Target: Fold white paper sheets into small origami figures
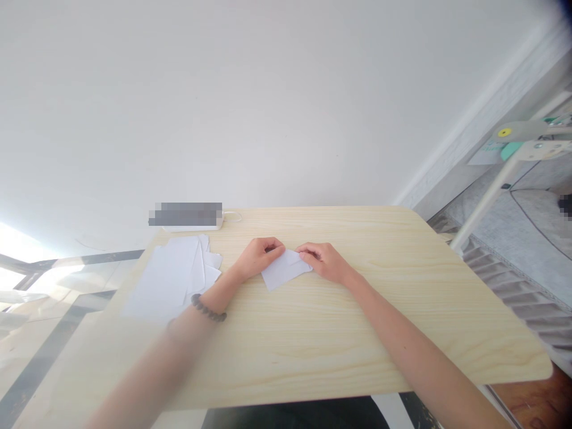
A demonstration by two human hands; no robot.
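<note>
A small folded piece of white paper (285, 273) is between my hands, above the middle of the wooden table (286, 351). My left hand (261, 256) pinches its upper left edge between thumb and fingers. At the upper right edge, my right hand (325, 260) grips the same paper with thumb and fingertips. One flap lies across its top right part. A dark beaded bracelet (208, 308) circles my left wrist. Left of my left hand lies a loose pile of white paper sheets (165, 277), some overlapping at odd angles and partly covered by my left forearm.
At the back left edge stands a pixelated box-like object (185, 215) with a white cable (233, 214). Behind the table rises a white wall (268, 107). To the right are a pale metal frame (487, 199) and a bed with a grey cover (531, 220).
</note>
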